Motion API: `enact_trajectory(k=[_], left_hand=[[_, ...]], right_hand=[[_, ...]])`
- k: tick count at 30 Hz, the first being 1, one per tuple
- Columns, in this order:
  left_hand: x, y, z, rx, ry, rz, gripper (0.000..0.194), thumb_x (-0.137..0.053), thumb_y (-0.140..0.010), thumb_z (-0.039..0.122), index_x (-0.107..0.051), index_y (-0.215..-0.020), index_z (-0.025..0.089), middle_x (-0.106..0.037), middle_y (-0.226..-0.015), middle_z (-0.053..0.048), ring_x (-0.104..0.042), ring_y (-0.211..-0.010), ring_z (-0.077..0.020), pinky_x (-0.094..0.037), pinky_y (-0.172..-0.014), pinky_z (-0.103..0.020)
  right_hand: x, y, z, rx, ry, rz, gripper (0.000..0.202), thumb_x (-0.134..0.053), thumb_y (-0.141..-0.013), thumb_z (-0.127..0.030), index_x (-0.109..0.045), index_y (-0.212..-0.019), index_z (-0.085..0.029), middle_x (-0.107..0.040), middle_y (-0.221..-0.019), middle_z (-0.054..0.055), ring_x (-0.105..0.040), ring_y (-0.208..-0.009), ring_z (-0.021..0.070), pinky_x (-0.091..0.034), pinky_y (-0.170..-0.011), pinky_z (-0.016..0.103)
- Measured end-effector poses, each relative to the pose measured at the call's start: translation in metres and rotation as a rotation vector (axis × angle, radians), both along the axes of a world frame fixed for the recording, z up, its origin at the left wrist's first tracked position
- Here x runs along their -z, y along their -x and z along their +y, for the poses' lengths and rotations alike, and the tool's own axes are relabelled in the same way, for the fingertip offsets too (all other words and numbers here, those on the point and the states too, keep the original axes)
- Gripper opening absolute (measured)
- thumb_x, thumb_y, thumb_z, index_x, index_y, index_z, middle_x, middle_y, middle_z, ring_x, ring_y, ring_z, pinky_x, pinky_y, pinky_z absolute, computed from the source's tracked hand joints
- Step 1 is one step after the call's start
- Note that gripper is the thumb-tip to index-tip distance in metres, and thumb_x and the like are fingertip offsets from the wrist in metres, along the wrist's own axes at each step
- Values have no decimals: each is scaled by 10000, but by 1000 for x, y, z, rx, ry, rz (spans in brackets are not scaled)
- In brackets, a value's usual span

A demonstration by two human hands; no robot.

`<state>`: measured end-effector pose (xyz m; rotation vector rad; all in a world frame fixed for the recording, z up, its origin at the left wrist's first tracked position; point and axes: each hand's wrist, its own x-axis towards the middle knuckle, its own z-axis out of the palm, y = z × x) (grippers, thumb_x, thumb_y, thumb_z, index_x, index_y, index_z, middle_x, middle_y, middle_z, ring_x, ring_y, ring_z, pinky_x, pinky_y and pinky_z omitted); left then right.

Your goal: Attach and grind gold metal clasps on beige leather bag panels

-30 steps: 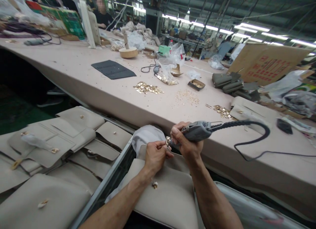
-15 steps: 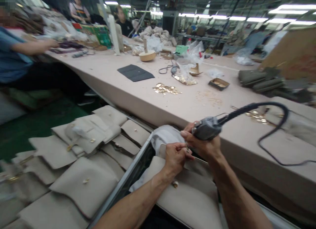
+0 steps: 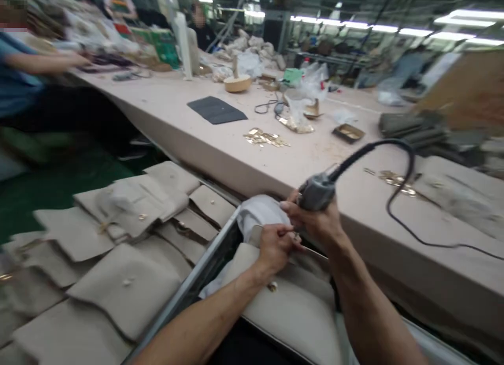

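Observation:
My right hand is wrapped round a grey electric screwdriver, whose black cord arches over the table to the right. Its tip points down toward my left hand, where the working end is hidden behind the fingers. Those left fingers are pinched together on the upper part of a beige leather bag, by a small shiny fitting that is partly covered. The bag lies across my lap, with a round metal stud on its front. White cloth bulges out behind my left hand.
Beige bag pieces pile up at the left, beyond a metal rail. On the long table are gold metal plates, a black sheet, a small box and dark rolled pieces. A person in blue sits far left.
The screwdriver and both hands sit slightly further left and higher in view, partly from the camera shifting. The cord's arch has moved left. Both hands keep their grips.

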<state>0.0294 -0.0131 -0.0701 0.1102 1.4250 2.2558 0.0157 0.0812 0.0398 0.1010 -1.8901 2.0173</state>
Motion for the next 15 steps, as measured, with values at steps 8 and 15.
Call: enact_trajectory(k=[8, 15], left_hand=[[1, 4, -5, 8, 63, 70, 139, -638, -744, 233, -729, -748, 129, -744, -655, -55, -708, -538, -197, -578, -547, -273], [1, 3, -3, -16, 78, 72, 126, -630, -724, 225, -713, -703, 133, -736, -606, -58, -705, -519, -208, -564, -531, -273]], right_hand=[[1, 1, 7, -37, -168, -71, 319, -878, -749, -380, -639, -726, -172, -608, -619, -5, -509, -496, 106, -440, -415, 222], [-3, 6, 6, -108, -254, -168, 313, -880, -746, -365, -630, -726, -177, -583, -622, -15, -498, -502, 100, -429, -449, 230]])
